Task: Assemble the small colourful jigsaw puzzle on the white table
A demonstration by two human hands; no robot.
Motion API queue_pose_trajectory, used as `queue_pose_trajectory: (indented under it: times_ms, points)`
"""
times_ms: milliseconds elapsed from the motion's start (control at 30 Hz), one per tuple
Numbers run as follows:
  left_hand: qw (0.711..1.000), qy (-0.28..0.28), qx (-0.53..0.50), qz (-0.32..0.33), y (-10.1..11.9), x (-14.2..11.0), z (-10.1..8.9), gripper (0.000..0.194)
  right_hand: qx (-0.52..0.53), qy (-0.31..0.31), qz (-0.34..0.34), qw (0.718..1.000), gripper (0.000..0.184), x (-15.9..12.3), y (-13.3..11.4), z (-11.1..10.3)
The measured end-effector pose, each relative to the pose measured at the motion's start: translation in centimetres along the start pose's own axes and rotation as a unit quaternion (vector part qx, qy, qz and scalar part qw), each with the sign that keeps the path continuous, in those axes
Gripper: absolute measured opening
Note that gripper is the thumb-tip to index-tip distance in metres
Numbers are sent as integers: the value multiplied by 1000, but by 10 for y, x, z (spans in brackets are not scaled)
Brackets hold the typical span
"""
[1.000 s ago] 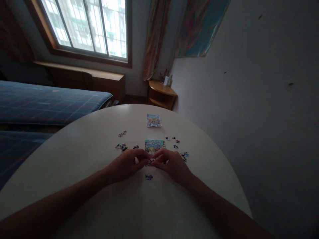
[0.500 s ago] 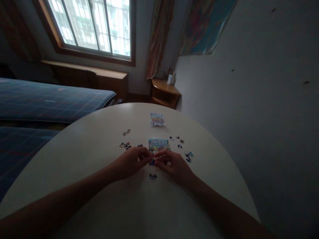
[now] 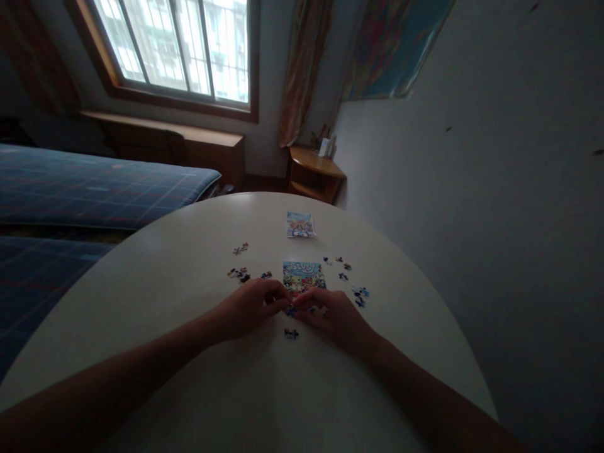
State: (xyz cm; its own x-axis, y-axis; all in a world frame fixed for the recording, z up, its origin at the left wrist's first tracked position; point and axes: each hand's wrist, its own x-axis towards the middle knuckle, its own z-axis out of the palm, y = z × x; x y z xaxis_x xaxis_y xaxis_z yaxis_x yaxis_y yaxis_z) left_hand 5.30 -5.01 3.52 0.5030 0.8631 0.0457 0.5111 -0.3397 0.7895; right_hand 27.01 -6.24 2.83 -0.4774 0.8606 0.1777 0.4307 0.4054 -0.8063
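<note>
My left hand (image 3: 258, 305) and my right hand (image 3: 333, 314) meet at the middle of the table, thumbs and forefingers pinched together. Between the fingertips is a small blue jigsaw puzzle piece (image 3: 290, 311), partly covered, so where one piece ends and another begins cannot be made out. Just beyond the hands lies a colourful puzzle picture sheet (image 3: 303, 274), its lower part hidden by my fingers. Nearer to me sits a single dark-and-white puzzle piece (image 3: 291, 334). More pieces show under the right fingers.
Loose puzzle pieces (image 3: 238, 274) lie to the left, with others (image 3: 361, 294) to the right. A printed packet (image 3: 301, 225) rests farther back on the round white table (image 3: 189, 251). Past it stand a mattress (image 3: 104, 189) on the left and a small corner shelf (image 3: 317, 163).
Both hands stay at the same spot over the pieces. My right fingertips have closed in slightly toward the left ones. The whole view has shifted a little.
</note>
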Motion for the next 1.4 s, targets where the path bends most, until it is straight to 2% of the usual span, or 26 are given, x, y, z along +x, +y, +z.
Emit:
queue_pose_trajectory:
  times_ms: [233,467,667,900,1033,1100,1167,1267,1400]
  points:
    - [1000,10,-14,9,1,0,-2,19,-10,18,-9,1000,12,0,-1,-1]
    - [999,-32,-5,-20,3,-4,2,15,-21,66,-14,998,8,2,-2,3]
    - [997,-64,-28,-24,5,-5,-2,19,9,32,-14,999,18,3,1,7]
    - [995,-84,24,-45,9,-6,-3,21,40,31,-23,998,27,2,4,12]
    - [992,-85,82,-46,9,-8,-11,18,30,28,-22,999,31,4,4,15]
    - [988,-58,140,-32,6,-10,-18,17,9,27,-25,999,33,5,4,17]
    - [981,-33,191,13,3,-12,-24,19,-11,26,-30,999,35,6,4,18]
    - [969,-38,227,94,-3,-15,-27,32,-32,24,-39,998,38,7,3,19]
    - [954,-52,261,135,-10,-15,-24,43,-67,35,-45,996,36,7,2,17]
